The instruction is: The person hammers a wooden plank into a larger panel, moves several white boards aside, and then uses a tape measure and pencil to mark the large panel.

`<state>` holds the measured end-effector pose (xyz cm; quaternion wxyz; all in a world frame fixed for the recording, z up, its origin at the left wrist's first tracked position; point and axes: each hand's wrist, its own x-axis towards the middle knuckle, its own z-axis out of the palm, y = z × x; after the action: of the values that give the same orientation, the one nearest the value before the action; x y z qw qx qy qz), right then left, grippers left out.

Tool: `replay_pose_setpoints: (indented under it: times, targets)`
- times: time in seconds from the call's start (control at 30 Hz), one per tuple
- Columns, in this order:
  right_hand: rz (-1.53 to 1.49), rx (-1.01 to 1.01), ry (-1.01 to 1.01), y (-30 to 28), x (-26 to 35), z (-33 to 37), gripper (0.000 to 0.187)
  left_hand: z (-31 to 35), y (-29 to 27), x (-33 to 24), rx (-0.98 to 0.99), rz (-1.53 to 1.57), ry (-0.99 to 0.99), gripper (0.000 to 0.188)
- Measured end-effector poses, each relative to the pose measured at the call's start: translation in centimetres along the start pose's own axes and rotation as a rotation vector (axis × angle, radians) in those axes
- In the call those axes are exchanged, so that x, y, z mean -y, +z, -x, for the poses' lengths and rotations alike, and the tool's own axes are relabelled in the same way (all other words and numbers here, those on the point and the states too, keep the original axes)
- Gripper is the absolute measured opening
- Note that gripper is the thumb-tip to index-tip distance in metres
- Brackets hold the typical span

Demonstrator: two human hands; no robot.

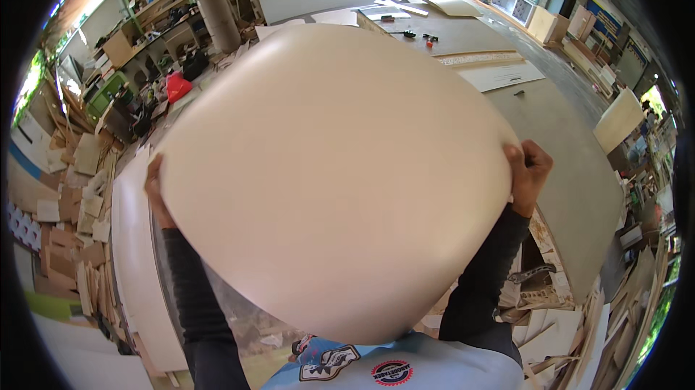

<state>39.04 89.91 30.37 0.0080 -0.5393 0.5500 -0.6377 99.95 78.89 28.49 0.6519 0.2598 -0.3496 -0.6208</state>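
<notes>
Pale beige board (333, 173), lg, plain face – being held up in front of person at chest level, filling ctr of view, hiding most of grey worktable (572, 151) behind.
Worktable – lying w/ white panel (503, 75) and sm tools at far end.
Offcut pile (72, 209) – sitting on floor at left.
Right hand (528, 173) – gripping board's right edge, fingers curled tight round it.
Left hand (156, 191) – clasping left edge, fingers wrapping behind, mostly hidden.

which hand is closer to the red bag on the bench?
Left. The left hand grips the beige panel at its left edge, just below the red bag; the right hand holds the opposite edge.
</notes>
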Motion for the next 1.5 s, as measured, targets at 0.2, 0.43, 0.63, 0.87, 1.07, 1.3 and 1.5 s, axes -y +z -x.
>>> replay_pose_setpoints:
  times: [0.2,0.43,0.63,0.87,1.07,1.3,1.5]
  targets:
    - [0.153,-0.181,0.018,-0.2,-2.7,-0.6,0.046,-12.9,8.4,1.8,0.050,-0.030,0.073,0.027]
    - [0.475,-0.347,0.139,-2.5,-3.8,2.6,0.049,-24.9,14.8,6.1,0.283,-0.443,0.574,0.019]
    - [0.629,-0.494,0.187,-1.8,-1.5,5.7,0.044,-35.8,18.5,11.1,0.471,0.056,0.296,0.008]
    - [1.000,-0.662,0.283,6.1,3.7,8.3,0.048,-45.0,24.8,14.7,0.808,0.483,-0.207,0.010]
    - [0.904,-1.015,0.399,15.2,7.7,13.1,0.050,-47.2,31.0,16.9,1.090,0.701,-0.623,0.040]
    - [1.193,-1.162,0.565,23.6,12.4,21.4,0.052,-44.7,31.7,22.7,1.095,0.653,-1.113,0.049]
    - [1.112,-1.437,0.707,29.1,13.5,29.4,0.049,-42.3,29.4,29.7,1.084,0.536,-1.469,0.053]
